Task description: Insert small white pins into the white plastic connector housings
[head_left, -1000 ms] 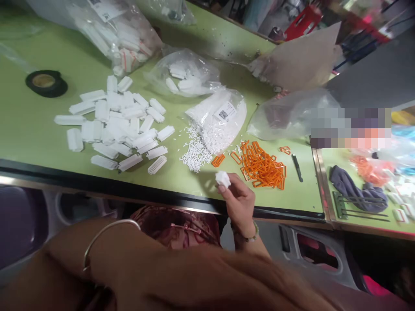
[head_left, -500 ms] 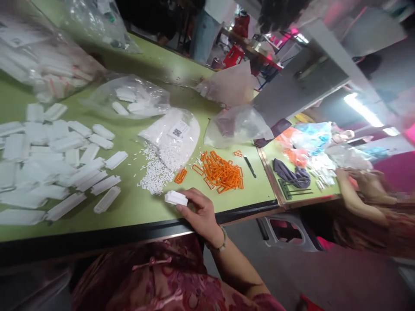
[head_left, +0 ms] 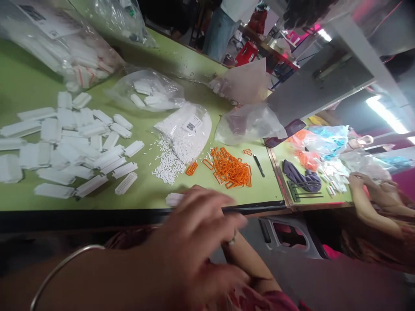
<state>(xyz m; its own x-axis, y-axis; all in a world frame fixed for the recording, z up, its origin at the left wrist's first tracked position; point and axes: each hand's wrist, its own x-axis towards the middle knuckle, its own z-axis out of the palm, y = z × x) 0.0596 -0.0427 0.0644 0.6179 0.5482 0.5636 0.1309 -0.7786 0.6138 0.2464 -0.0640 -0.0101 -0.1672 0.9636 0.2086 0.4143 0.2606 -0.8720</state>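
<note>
My left hand (head_left: 191, 229), blurred and with a silver bangle on its arm, is spread open above the table's front edge and holds nothing. It passes over my right hand (head_left: 234, 244), which is mostly hidden, so its grip does not show. A white plastic connector housing (head_left: 173, 199) pokes out past my left fingers, mostly covered. Beyond the hands lie a pile of orange plastic frames (head_left: 230, 169) and a spill of small white plastic pieces (head_left: 167, 164). Many more white housings (head_left: 74, 142) lie scattered to the left.
The green workbench (head_left: 256, 190) has a black front edge. On it lie a label-marked bag of small white pieces (head_left: 183, 138), several clear plastic bags (head_left: 248, 125), and a black-handled knife (head_left: 258, 166). A co-worker's hands (head_left: 369, 185) work at a neighbouring table on the right.
My left hand has come in from the lower left, over my right hand, and now covers most of the white housing. The view has swung, shifting the table leftwards in the frame.
</note>
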